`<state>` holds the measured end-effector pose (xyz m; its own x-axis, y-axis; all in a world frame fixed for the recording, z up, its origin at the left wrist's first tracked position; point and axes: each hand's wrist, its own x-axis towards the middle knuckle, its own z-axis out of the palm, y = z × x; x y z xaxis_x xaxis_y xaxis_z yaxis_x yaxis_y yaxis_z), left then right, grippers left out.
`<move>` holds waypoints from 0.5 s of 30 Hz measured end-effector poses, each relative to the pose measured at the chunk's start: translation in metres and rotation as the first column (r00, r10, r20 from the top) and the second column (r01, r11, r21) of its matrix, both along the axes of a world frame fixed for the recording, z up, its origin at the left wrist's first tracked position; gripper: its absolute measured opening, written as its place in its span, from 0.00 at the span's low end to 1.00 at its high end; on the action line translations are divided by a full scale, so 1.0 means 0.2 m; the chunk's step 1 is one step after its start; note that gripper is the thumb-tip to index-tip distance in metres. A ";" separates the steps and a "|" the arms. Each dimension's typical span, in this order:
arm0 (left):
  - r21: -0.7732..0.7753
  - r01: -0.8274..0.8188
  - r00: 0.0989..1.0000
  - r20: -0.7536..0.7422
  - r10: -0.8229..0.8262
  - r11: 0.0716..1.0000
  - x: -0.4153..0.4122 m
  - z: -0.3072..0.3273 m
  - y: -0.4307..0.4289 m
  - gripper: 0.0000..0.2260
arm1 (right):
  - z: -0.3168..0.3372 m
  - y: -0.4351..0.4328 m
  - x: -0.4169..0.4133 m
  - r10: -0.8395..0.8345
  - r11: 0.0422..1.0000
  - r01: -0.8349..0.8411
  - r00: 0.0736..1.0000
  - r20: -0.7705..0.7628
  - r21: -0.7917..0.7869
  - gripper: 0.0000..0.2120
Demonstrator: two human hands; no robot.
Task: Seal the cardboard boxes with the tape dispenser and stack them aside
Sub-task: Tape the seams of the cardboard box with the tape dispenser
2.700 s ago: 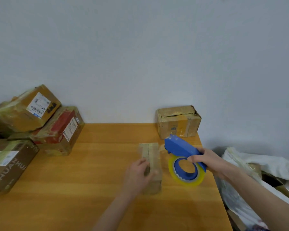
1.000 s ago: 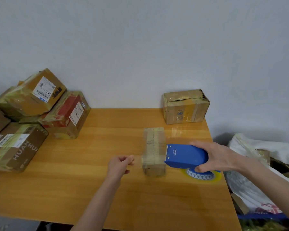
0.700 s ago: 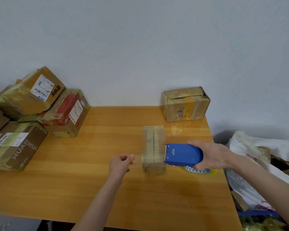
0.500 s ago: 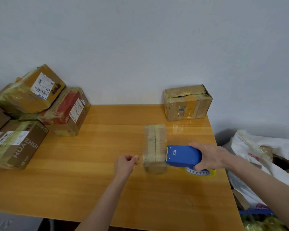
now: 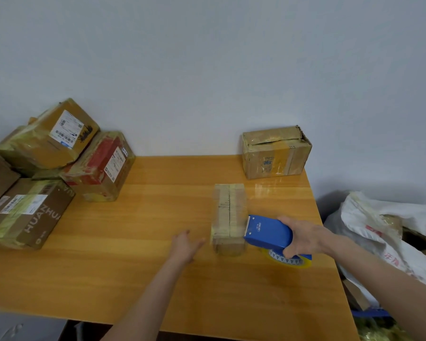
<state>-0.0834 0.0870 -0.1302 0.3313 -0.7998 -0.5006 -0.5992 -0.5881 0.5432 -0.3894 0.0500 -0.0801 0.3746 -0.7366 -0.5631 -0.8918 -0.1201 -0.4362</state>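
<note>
A small narrow cardboard box (image 5: 229, 215) stands in the middle of the wooden table (image 5: 145, 279), with a seam down its top and clear tape over it. My right hand (image 5: 303, 236) grips a blue tape dispenser (image 5: 268, 232) whose toothed front edge touches the box's right side; its yellow tape roll (image 5: 289, 260) rests on the table. My left hand (image 5: 186, 244) hovers just left of the box, fingers spread, holding nothing and not touching it.
A taped box (image 5: 276, 151) stands at the table's back right corner against the wall. Several taped boxes (image 5: 47, 168) are piled at the left. A white bag (image 5: 384, 232) with packaging lies off the table's right edge.
My right hand has laid the dispenser down against the box's right side. My left hand let go of the box, drew back left, then opened its fingers and moved nearer the box.
</note>
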 end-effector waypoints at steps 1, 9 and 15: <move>-0.033 -0.009 0.997 0.077 0.011 0.999 0.02 0.00 0.02 0.23 | 0.00 0.00 0.00 -0.002 1.000 0.002 1.000 0.000 -0.005 0.32; -0.415 0.765 0.641 0.564 -0.520 0.492 -0.27 0.08 0.10 0.22 | -0.04 0.05 0.00 0.050 0.997 -0.049 0.999 0.013 -0.063 0.36; -0.128 0.854 0.454 0.660 -0.599 0.505 -0.27 -0.03 0.09 0.28 | -0.04 0.11 -0.06 0.052 0.988 -0.026 0.984 0.172 -0.149 0.43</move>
<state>-0.1366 0.1057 -0.1353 -0.4041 -0.9134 -0.0499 -0.9131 0.3994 0.0823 -0.4022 0.0724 -0.0882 0.4879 -0.7886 -0.3742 -0.7967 -0.2270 -0.5601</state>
